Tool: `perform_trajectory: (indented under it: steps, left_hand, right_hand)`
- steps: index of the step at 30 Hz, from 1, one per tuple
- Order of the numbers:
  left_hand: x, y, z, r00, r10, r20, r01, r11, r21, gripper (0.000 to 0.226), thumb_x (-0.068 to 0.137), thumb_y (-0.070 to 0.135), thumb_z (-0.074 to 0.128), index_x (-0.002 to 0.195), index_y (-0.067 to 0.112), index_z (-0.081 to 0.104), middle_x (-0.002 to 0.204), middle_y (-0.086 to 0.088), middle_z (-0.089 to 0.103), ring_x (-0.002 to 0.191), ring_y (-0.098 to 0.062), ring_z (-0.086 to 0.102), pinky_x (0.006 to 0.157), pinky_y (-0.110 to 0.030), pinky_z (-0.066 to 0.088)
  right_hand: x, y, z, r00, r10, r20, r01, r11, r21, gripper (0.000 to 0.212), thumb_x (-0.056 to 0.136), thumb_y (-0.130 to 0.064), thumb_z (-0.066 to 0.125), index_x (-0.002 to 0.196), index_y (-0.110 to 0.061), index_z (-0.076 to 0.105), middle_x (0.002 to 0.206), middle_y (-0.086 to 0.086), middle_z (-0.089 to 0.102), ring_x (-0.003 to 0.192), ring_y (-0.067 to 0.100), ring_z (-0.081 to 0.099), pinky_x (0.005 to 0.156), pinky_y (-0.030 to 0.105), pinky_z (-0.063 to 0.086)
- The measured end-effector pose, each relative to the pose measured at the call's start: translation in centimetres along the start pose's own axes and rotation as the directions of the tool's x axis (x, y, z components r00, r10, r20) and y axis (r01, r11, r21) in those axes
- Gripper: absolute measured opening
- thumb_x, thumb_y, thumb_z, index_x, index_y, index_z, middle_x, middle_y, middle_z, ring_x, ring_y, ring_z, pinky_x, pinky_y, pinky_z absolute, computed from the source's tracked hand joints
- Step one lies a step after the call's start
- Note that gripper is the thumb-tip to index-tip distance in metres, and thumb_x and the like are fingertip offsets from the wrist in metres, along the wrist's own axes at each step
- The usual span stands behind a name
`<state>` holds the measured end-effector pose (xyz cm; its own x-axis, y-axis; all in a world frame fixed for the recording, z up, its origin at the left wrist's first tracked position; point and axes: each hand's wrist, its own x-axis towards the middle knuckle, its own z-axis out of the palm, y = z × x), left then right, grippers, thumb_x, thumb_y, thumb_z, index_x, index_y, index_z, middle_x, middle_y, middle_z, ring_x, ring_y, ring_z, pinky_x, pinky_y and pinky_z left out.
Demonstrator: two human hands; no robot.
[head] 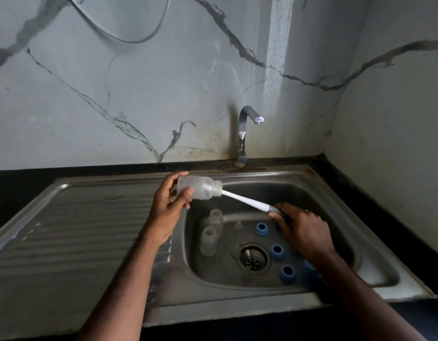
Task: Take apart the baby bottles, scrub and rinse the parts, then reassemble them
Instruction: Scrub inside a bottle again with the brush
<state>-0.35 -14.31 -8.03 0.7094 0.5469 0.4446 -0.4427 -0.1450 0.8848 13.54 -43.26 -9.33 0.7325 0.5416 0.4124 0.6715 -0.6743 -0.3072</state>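
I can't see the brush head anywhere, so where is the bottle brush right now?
In the head view the bottle brush runs from the right hand up-left into the mouth of the bottle held sideways by the left hand, above the sink basin.

Sink (pixel 323 183) — brushed steel; bottle (pixel 200 188) — translucent plastic.

The ribbed drainboard (pixel 72 225) on the sink's left side lies bare and open to reach. In the basin (pixel 341 193), two clear bottles (pixel 210 238) crowd the left wall, blue rings (pixel 277 252) ring the drain (pixel 253 258), and the tap (pixel 245 134) overhangs the back edge.
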Motion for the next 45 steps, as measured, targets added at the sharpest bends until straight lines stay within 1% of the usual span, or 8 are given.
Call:
perform_trajectory:
  steps: [5, 13, 16, 24, 33, 37, 41, 45]
  left_hand:
    - [0.2, -0.2, -1.4, 0.987, 0.114, 0.111, -0.133, 0.973, 0.189, 0.043, 0.078, 0.008, 0.075, 0.118, 0.014, 0.062, 0.136, -0.004, 0.061, 0.127, -0.018, 0.057, 0.097, -0.024, 0.048]
    - [-0.4, 0.8, -1.4, 0.965, -0.225, 0.137, 0.221, 0.974, 0.041, 0.054, 0.080, 0.060, 0.072, 0.113, 0.019, 0.067, 0.089, -0.005, 0.066, 0.063, -0.017, 0.056, 0.046, -0.022, 0.038]
    - [-0.2, 0.8, -0.1, 0.987, -0.159, 0.032, 0.159, 0.987, 0.022, 0.034, 0.091, 0.041, 0.064, 0.109, 0.012, 0.059, 0.084, -0.006, 0.061, 0.054, -0.011, 0.050, 0.041, -0.019, 0.033]
    - [0.4, 0.9, -2.4, 0.986, 0.101, 0.129, -0.128, 0.966, 0.225, 0.049, 0.073, 0.012, 0.081, 0.117, 0.026, 0.065, 0.131, -0.003, 0.063, 0.117, -0.022, 0.062, 0.090, -0.037, 0.053]
    - [0.1, 1.6, -2.7, 0.962, -0.266, -0.056, 0.271, 0.952, 0.145, 0.044, 0.089, 0.060, 0.060, 0.097, 0.017, 0.063, 0.073, -0.009, 0.054, 0.049, -0.012, 0.047, 0.038, -0.018, 0.032]
    - [0.4, 1.7, -3.0, 0.990, -0.137, 0.029, 0.139, 0.988, -0.067, 0.042, 0.080, 0.037, 0.079, 0.108, 0.012, 0.060, 0.091, -0.008, 0.063, 0.066, -0.016, 0.058, 0.044, -0.022, 0.042]
    - [0.7, 1.6, -3.3, 0.995, 0.094, 0.017, -0.093, 0.994, -0.052, 0.047, 0.073, -0.007, 0.072, 0.113, 0.016, 0.060, 0.124, -0.007, 0.061, 0.109, -0.017, 0.059, 0.080, -0.024, 0.055]
    - [0.4, 2.0, -3.7, 0.997, -0.065, -0.028, 0.064, 0.997, -0.046, 0.042, 0.080, 0.041, 0.080, 0.113, 0.019, 0.065, 0.101, -0.008, 0.065, 0.070, -0.018, 0.060, 0.042, -0.022, 0.042]
  right_hand:
    - [-0.1, 0.1, -0.7, 0.995, -0.096, -0.018, 0.095, 0.994, -0.058, 0.047, 0.093, -0.063, 0.046, 0.125, -0.034, 0.064, 0.110, -0.006, 0.072, 0.087, 0.009, 0.065, 0.067, 0.018, 0.039]
    - [0.7, 2.0, 0.0, 0.986, -0.107, -0.125, 0.120, 0.987, 0.109, 0.054, 0.090, -0.074, 0.043, 0.117, -0.034, 0.067, 0.109, -0.009, 0.069, 0.099, 0.016, 0.062, 0.082, 0.039, 0.051]
    - [0.4, 0.7, -0.1, 0.995, -0.037, -0.091, 0.042, 0.998, 0.051, 0.058, 0.086, -0.075, 0.034, 0.121, -0.038, 0.062, 0.109, -0.008, 0.069, 0.095, 0.015, 0.065, 0.073, 0.030, 0.048]
    - [0.5, 0.1, -0.2, 0.997, -0.055, 0.053, 0.059, 0.995, -0.075, 0.056, 0.091, -0.071, 0.039, 0.131, -0.037, 0.060, 0.116, -0.008, 0.071, 0.099, 0.011, 0.067, 0.079, 0.024, 0.049]
    - [0.6, 2.3, -0.7, 0.971, -0.110, -0.214, 0.125, 0.990, 0.057, 0.035, 0.089, -0.054, 0.061, 0.116, -0.032, 0.065, 0.109, -0.009, 0.063, 0.099, 0.015, 0.058, 0.083, 0.035, 0.038]
    - [0.5, 1.2, -1.2, 0.999, -0.040, -0.008, 0.040, 0.994, 0.099, 0.049, 0.087, -0.067, 0.042, 0.114, -0.033, 0.066, 0.087, -0.019, 0.060, 0.070, -0.009, 0.050, 0.061, 0.008, 0.031]
    - [0.5, 0.4, -0.7, 0.989, -0.049, 0.139, 0.036, 0.995, 0.095, 0.070, 0.084, -0.081, 0.021, 0.111, -0.034, 0.065, 0.082, -0.013, 0.066, 0.069, -0.003, 0.059, 0.060, 0.014, 0.041]
    - [0.7, 1.1, -0.4, 0.994, -0.043, -0.100, 0.059, 0.986, 0.159, 0.055, 0.085, -0.071, 0.043, 0.118, -0.032, 0.066, 0.104, -0.011, 0.068, 0.092, 0.008, 0.061, 0.080, 0.028, 0.042]
